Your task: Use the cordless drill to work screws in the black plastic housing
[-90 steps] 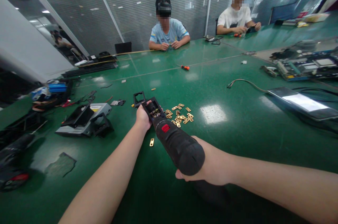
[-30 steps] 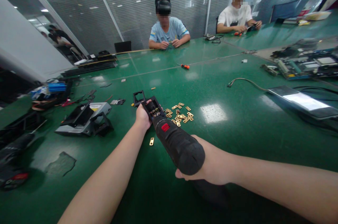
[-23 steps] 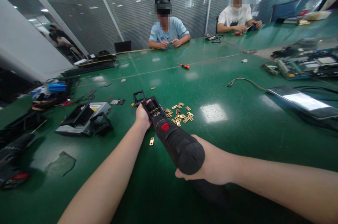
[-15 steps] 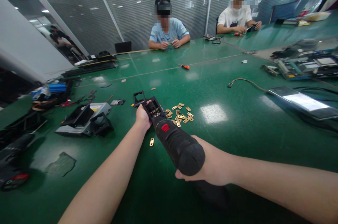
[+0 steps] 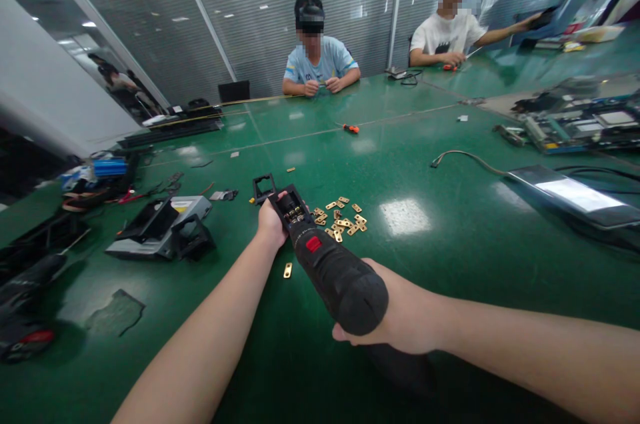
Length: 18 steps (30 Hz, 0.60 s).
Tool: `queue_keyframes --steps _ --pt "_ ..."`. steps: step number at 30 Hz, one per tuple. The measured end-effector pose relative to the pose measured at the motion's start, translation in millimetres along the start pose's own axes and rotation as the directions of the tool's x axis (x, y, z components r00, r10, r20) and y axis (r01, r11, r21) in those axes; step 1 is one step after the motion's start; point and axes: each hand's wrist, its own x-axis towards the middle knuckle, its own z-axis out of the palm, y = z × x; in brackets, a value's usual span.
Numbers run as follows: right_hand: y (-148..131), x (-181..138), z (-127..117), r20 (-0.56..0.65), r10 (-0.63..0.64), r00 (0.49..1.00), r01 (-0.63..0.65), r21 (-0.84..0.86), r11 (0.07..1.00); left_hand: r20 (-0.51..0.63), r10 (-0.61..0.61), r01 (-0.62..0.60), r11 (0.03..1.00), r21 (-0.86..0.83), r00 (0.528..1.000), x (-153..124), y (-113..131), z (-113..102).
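My right hand (image 5: 395,307) is wrapped round the grip of a black cordless drill (image 5: 340,277) with a red switch on top. The drill points away and to the left, its front end at a black plastic housing (image 5: 286,201) with brass contacts inside. Fingers of my left hand (image 5: 273,224) close round the left side of that housing. The drill's body hides its tip. Right of the housing lies a loose pile of brass plates (image 5: 343,223), each with holes. One single brass plate (image 5: 287,270) rests nearer to me, below my left hand.
Behind my left hand stands a black plastic frame (image 5: 263,187). To the left lie a grey-black casing (image 5: 160,227) and a clear broken sheet (image 5: 117,312). A screwdriver (image 5: 351,129) lies farther back; a lit tablet-like device (image 5: 575,191) is at right. Two people (image 5: 320,64) sit opposite.
My hands, the drill and the housing hold almost the same position. The person at the far right has stretched one arm out to the right, holding a dark object.
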Motion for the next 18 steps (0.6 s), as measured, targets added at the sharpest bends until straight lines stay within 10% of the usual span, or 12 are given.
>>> queue_keyframes --steps 18 --pt "4.1 0.9 -1.4 0.032 -0.009 0.999 0.007 0.055 0.998 -0.008 0.001 -0.001 1.0 -0.019 1.0 0.5 -0.7 -0.6"
